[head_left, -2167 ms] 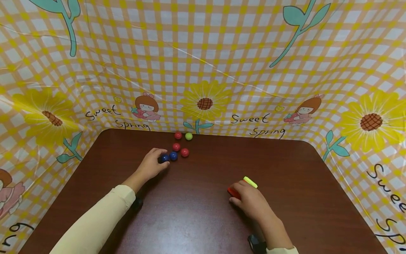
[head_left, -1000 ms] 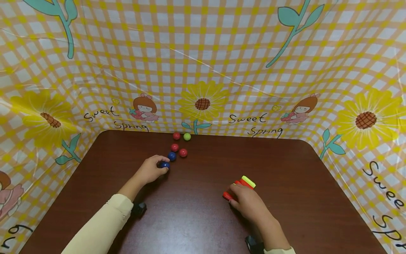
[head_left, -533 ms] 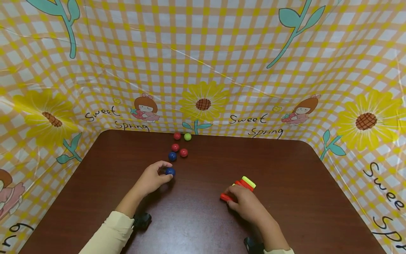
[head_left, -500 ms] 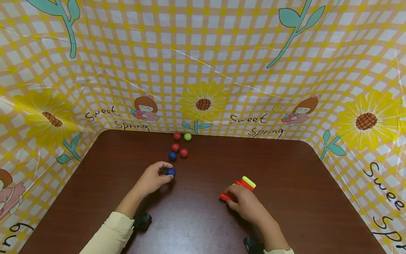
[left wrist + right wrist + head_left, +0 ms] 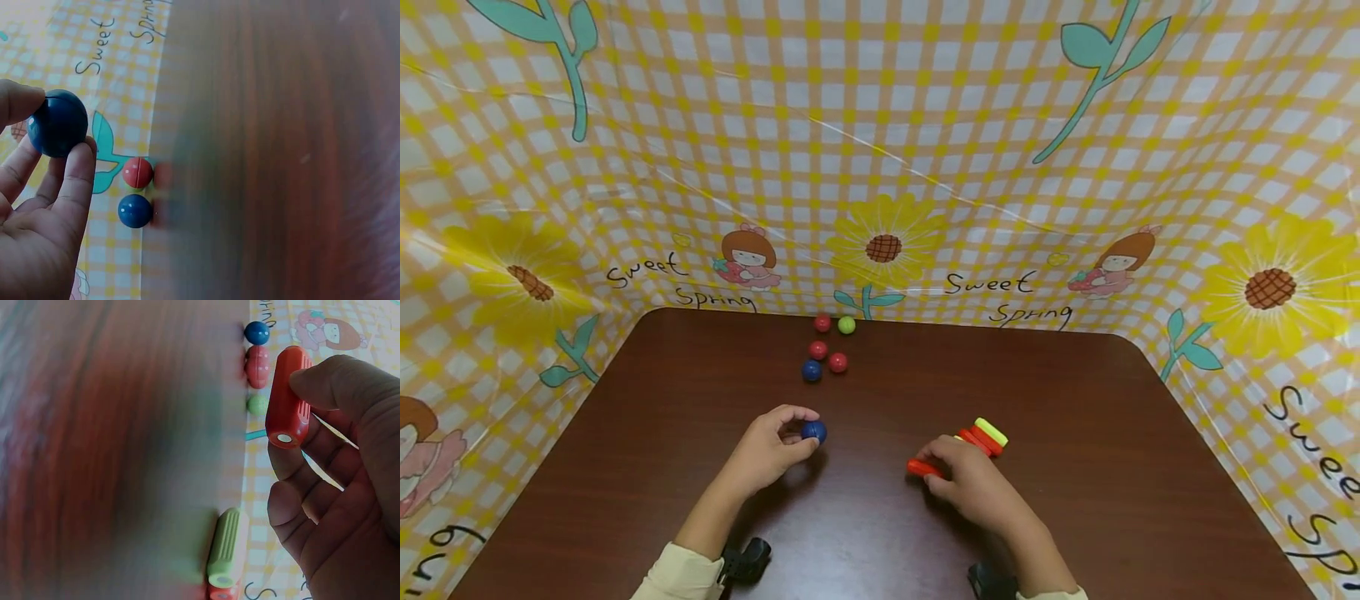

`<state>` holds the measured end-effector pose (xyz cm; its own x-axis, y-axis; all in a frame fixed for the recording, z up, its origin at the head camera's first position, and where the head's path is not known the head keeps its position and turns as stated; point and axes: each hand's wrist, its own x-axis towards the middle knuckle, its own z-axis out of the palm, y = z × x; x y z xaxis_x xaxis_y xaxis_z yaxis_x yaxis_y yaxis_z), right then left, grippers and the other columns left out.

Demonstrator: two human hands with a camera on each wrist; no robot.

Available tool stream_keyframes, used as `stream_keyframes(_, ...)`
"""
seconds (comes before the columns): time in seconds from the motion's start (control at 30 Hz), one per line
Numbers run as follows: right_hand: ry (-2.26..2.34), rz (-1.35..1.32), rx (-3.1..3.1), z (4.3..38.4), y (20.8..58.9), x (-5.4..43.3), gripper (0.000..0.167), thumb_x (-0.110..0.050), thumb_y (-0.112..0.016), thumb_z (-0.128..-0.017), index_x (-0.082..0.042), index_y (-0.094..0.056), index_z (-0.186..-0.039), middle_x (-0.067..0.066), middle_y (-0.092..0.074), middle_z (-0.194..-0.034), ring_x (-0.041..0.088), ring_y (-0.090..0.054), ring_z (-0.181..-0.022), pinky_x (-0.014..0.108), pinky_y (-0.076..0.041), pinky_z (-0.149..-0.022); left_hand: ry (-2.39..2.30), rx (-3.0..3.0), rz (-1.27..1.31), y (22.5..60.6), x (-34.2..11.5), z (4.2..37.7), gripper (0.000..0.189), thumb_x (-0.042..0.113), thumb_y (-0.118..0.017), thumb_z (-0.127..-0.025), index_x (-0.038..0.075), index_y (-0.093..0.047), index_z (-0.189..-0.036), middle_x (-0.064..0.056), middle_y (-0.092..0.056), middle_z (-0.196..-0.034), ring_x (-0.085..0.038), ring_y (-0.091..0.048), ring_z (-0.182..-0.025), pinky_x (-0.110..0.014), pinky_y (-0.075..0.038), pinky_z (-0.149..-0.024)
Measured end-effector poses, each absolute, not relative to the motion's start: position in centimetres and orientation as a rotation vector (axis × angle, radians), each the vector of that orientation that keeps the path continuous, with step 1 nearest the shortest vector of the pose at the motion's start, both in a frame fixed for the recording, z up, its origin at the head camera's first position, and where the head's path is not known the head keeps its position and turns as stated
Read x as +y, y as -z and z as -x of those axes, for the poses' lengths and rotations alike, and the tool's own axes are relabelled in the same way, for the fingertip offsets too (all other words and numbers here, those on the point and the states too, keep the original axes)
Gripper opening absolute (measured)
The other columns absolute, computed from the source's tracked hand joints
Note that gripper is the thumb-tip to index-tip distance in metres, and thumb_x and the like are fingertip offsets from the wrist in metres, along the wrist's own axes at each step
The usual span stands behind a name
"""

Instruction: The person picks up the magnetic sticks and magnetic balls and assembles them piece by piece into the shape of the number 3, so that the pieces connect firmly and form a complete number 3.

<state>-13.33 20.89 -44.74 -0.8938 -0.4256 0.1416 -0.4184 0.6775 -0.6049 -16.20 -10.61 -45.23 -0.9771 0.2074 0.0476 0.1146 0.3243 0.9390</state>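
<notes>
My left hand [image 5: 762, 454] pinches a dark blue ball [image 5: 814, 432] between thumb and fingertips, above the table. The left wrist view shows a thin seam line on this held blue ball [image 5: 59, 124]. My right hand [image 5: 976, 485] grips a short red rod [image 5: 922, 468], the thumb on one side and fingers on the other. Up close in the right wrist view, the red rod [image 5: 289, 397] has ridged grooves and a pale round disc in its end. Just beyond the right hand lie more rods, a red one [image 5: 985, 440] and a yellow-green one [image 5: 992, 432], partly hidden by the hand.
Toward the far edge of the brown table [image 5: 1037, 383] sit another blue ball [image 5: 812, 371], three red balls, such as the rightmost red ball [image 5: 838, 362], and a green ball [image 5: 847, 325]. A checked, flower-printed cloth [image 5: 880, 150] rises around the table's back and sides.
My left hand has drawn the blue ball away from the other balls, toward me and to the right. My right hand has pulled the red rod leftward, apart from the other rods.
</notes>
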Motion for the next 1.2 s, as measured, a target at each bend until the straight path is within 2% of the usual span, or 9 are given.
stream_keyframes(0.2, 1.063, 0.725, 2.837, 13.2, 44.5, 20.1, 0.026, 0.000, -0.072, -0.083, -0.021, -0.069, -0.097, -0.016, -0.060, -0.091, 0.007, -0.054, -0.083, 0.027, -0.047, -0.075, -1.775, 2.453, -0.344, 45.5, -10.4, 15.0, 0.028, 0.008, -0.077, -0.085, 0.006, -0.070, -0.112, -0.009, -0.067, -0.110, -0.020, -0.067, -0.092, -0.028, -0.055, -0.078)
stream_keyframes(0.43, 1.066, 0.746, 2.834, 12.8, 44.7, 19.6, 0.027, 0.001, -0.073, -0.082, -0.022, -0.068, -0.095, -0.017, -0.060, -0.091, 0.006, -0.054, -0.083, 0.027, -0.047, -0.075, -1.745, 2.460, -0.464, 46.0, -9.7, 13.9, 0.027, 0.009, -0.076, -0.086, 0.007, -0.070, -0.112, -0.002, -0.067, -0.103, -0.017, -0.064, -0.087, -0.026, -0.054, -0.072)
stream_keyframes(0.7, 1.058, 0.831, 2.825, 12.5, 44.6, 18.6, 0.025, -0.001, -0.073, -0.083, -0.022, -0.069, -0.096, -0.018, -0.059, -0.091, 0.006, -0.053, -0.085, 0.027, -0.047, -0.076, -1.723, 2.466, -0.538, 46.3, -8.9, 12.6, 0.027, 0.008, -0.076, -0.086, 0.004, -0.069, -0.111, -0.002, -0.065, -0.107, -0.016, -0.063, -0.086, -0.026, -0.053, -0.074)
stream_keyframes(1.0, 1.062, 0.916, 2.799, 12.5, 44.7, 17.5, 0.022, -0.004, -0.074, -0.085, -0.022, -0.071, -0.097, -0.014, -0.060, -0.089, 0.006, -0.051, -0.080, 0.025, -0.046, -0.072, -1.752, 2.380, -0.546, 46.8, -8.1, 11.9, 0.027, 0.005, -0.075, -0.086, 0.003, -0.068, -0.111, -0.005, -0.064, -0.106, -0.016, -0.063, -0.087, -0.025, -0.054, -0.076)
stream_keyframes(1.2, 1.043, 0.936, 2.783, 12.5, 44.6, 16.8, 0.020, -0.004, -0.072, -0.085, -0.020, -0.070, -0.098, -0.013, -0.059, -0.091, 0.007, -0.051, -0.083, 0.026, -0.046, -0.074, -1.770, 2.341, -0.566, 47.1, -7.9, 11.9, 0.026, 0.005, -0.076, -0.085, 0.002, -0.068, -0.110, -0.006, -0.063, -0.105, -0.017, -0.064, -0.090, -0.025, -0.054, -0.077)
